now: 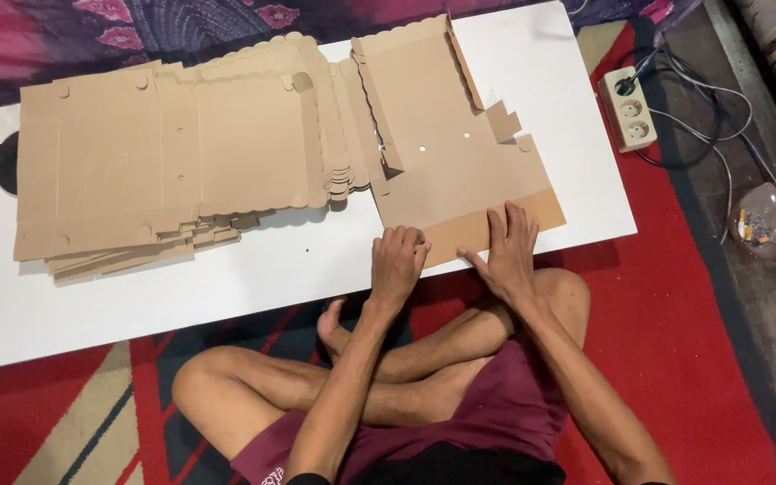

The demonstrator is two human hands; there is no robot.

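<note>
**Brown cardboard under both my hands**

Brown cardboard sheet [446,153], cut to fold into a box, lies flat on the white table [253,278], at the near right edge. My left hand [398,260] is curled into a loose fist, knuckles pressing the sheet's near edge. My right hand [507,251] lies open and flat on its bottom flap, holding nothing. A stack of the same flat sheets [163,153] sits just to the left, touching it.

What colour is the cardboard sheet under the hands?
Plain light brown, the cardboard sheet lies on the white table; the head view shows it.
</note>
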